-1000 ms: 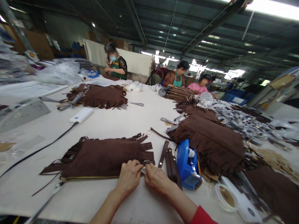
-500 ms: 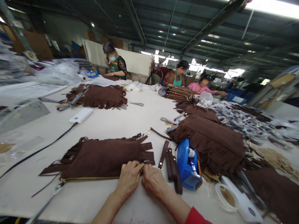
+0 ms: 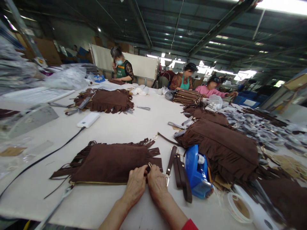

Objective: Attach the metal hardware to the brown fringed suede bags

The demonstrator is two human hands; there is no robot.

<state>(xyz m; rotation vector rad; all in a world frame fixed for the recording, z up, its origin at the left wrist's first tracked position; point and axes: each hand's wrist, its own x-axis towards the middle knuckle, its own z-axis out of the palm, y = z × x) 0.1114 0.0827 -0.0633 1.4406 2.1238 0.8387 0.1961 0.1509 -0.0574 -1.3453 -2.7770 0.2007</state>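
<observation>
A dark brown fringed suede bag (image 3: 112, 163) lies flat before me, its gold zipper along the near edge. My left hand (image 3: 135, 182) is closed on the bag's near right corner, fingertips pinched. Right beside it, my right hand (image 3: 156, 181) is closed too, with a small gold metal clasp (image 3: 150, 165) showing at its fingertips. My fingers hide what the clasp is joined to. Brown leather straps (image 3: 179, 169) with gold hardware lie just right of my right hand.
A blue tape dispenser (image 3: 197, 174) stands right of the straps, near a stack of brown fringed bags (image 3: 220, 140). A tape roll (image 3: 238, 207) lies at front right. Left are a white device (image 3: 88, 120) with a black cord and more bags (image 3: 111, 100). Several people work across the table.
A gold clasp now shows above my right fingertips, where it was hidden before. Both hands stay at the bag's corner. The whole view has shifted slightly.
</observation>
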